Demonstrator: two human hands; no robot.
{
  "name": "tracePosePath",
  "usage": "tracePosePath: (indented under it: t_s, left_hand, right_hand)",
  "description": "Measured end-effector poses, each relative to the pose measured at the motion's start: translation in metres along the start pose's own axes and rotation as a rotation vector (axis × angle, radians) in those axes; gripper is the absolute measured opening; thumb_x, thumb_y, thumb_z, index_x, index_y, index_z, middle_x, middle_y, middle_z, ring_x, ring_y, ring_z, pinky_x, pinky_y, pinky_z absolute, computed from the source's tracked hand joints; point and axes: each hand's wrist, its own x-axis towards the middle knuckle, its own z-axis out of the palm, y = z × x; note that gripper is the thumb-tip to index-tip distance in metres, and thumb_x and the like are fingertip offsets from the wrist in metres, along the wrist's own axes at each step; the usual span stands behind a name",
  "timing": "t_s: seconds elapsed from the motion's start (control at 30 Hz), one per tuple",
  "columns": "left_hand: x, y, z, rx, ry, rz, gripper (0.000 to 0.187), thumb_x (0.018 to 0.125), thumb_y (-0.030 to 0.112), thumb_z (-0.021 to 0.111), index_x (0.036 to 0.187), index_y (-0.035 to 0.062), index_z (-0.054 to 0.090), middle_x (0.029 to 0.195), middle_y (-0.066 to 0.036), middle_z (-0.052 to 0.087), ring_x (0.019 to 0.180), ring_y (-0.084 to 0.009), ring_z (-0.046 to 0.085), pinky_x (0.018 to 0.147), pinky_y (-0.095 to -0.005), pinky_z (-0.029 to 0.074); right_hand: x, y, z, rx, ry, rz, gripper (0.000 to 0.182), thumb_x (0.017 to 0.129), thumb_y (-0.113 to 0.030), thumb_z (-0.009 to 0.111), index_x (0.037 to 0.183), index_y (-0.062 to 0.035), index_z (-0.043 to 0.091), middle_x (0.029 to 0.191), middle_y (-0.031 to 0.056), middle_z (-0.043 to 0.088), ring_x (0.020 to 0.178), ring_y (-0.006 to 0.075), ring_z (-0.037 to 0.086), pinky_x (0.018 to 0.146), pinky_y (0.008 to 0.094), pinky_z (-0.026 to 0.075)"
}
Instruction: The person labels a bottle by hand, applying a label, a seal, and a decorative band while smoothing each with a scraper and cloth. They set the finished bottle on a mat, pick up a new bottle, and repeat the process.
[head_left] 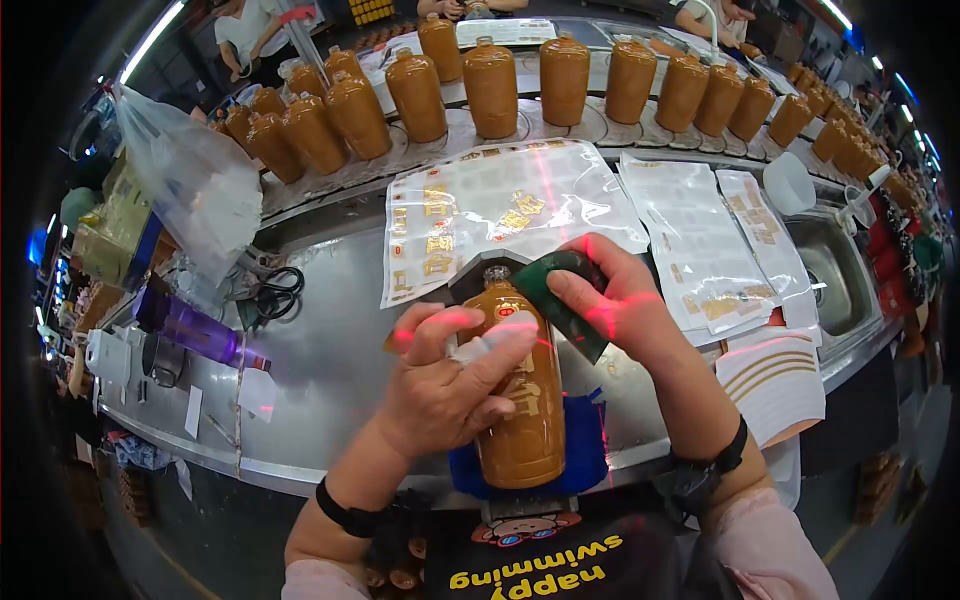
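A brown glazed bottle [522, 430] with gold characters and a small red emblem lies tilted on a blue cloth [588, 440], its neck pointing away from me. My left hand [440, 380] is over the bottle's upper left side, fingers bent and apart, with a whitish piece at the fingertips; an orange-yellow edge shows behind them. Between thumb and fingers, my right hand [610, 300] grips a dark green flat piece [560, 300] beside the bottle's shoulder. Red laser lines cross both hands and the bottle.
Brown bottles [490, 90] line a conveyor [455, 125] behind decal sheets [510, 210]. Scissors [275, 295] and a purple bottle [195, 325] lie left. More sheets [690, 240], white curved strips [775, 380] and a sink [835, 280] are right. Other people sit or stand beyond.
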Motion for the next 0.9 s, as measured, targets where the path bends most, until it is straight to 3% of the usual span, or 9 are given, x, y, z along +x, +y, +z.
tracePosePath:
  t_s: [0.07,0.1,0.2,0.33,0.4,0.57,0.67,0.7,0.9]
  left_hand:
    - [-0.016,0.009,0.011,-0.087,0.124,-0.153,0.052,0.094,0.05,0.051,0.124,0.0102,0.066,0.111,-0.007,0.066,0.107,-0.0258,0.051,0.097,-0.0415,0.037]
    - [-0.028,0.009,0.014,-0.122,0.113,-0.221,0.059,0.096,0.05,0.049,0.129,0.0022,0.06,0.119,-0.012,0.061,0.108,-0.0285,0.051,0.096,-0.0405,0.038]
    - [-0.051,0.017,0.023,-0.239,0.286,-0.412,0.064,0.098,0.049,0.046,0.135,-0.0029,0.051,0.122,-0.018,0.059,0.109,-0.0327,0.05,0.097,-0.0416,0.038]
    - [-0.063,0.034,0.022,-0.262,0.265,-0.501,0.066,0.1,0.046,0.043,0.137,-0.009,0.045,0.132,-0.024,0.054,0.118,-0.0395,0.048,0.102,-0.0447,0.037]
    - [-0.064,0.034,0.022,-0.29,0.273,-0.53,0.067,0.102,0.046,0.039,0.139,-0.0089,0.041,0.13,-0.023,0.053,0.12,-0.0363,0.048,0.106,-0.0436,0.033]
    - [-0.063,0.032,0.018,-0.247,0.27,-0.459,0.067,0.102,0.046,0.038,0.14,-0.0084,0.04,0.134,-0.023,0.051,0.123,-0.0355,0.047,0.107,-0.0436,0.033]
    - [-0.045,0.02,0.017,-0.193,0.294,-0.306,0.063,0.101,0.044,0.043,0.138,-0.0073,0.045,0.133,-0.022,0.053,0.121,-0.0359,0.046,0.104,-0.0435,0.036]
    - [-0.038,0.016,0.015,-0.17,0.259,-0.251,0.063,0.101,0.044,0.043,0.138,-0.0065,0.046,0.131,-0.022,0.054,0.121,-0.0353,0.046,0.104,-0.0433,0.035]
    - [-0.009,0.017,0.008,-0.025,0.023,-0.011,0.061,0.094,0.062,0.038,0.13,0.0176,0.063,0.121,0.0,0.062,0.118,-0.0232,0.046,0.106,-0.043,0.026]
  right_hand:
    - [0.005,0.004,-0.001,-0.161,0.041,-0.265,0.023,0.09,-0.016,0.07,0.107,-0.0038,0.061,0.087,0.0019,0.065,0.07,0.0072,0.059,0.058,0.0218,0.047]
    - [0.004,-0.007,0.007,-0.3,0.127,-0.414,0.018,0.083,-0.01,0.07,0.099,-0.0071,0.062,0.085,0.0066,0.063,0.073,0.0202,0.064,0.064,0.0348,0.051]
    - [-0.005,-0.041,0.013,-0.908,-0.157,-0.852,0.019,0.074,-0.011,0.071,0.09,-0.0108,0.062,0.083,0.0047,0.057,0.078,0.0239,0.062,0.068,0.0379,0.048]
    - [-0.018,-0.047,0.016,-0.246,-0.747,-0.816,0.019,0.067,-0.017,0.071,0.084,-0.0138,0.063,0.083,0.003,0.054,0.081,0.0228,0.059,0.068,0.0368,0.044]
    - [-0.006,-0.055,0.016,-0.804,-0.275,-0.865,0.018,0.069,-0.015,0.07,0.084,-0.0113,0.062,0.084,0.004,0.056,0.081,0.0234,0.059,0.07,0.0382,0.046]
    - [-0.057,-0.047,0.009,-0.09,-0.78,-0.678,0.016,0.081,-0.013,0.072,0.094,-0.0076,0.066,0.087,0.0093,0.06,0.08,0.027,0.062,0.066,0.0361,0.048]
    - [-0.044,-0.019,0.006,-0.305,-0.158,-0.493,0.016,0.083,-0.011,0.072,0.098,-0.0077,0.067,0.085,0.0101,0.06,0.078,0.023,0.061,0.066,0.0309,0.048]
    - [-0.045,-0.009,0.007,-0.181,-0.064,-0.445,0.016,0.084,-0.008,0.072,0.099,-0.0063,0.066,0.08,0.0054,0.061,0.072,0.013,0.059,0.062,0.026,0.046]
    - [-0.074,0.004,-0.002,0.249,0.12,-0.004,0.015,0.091,-0.012,0.068,0.1,-0.0016,0.062,0.078,-0.0023,0.063,0.065,0.0019,0.056,0.055,0.0192,0.044]
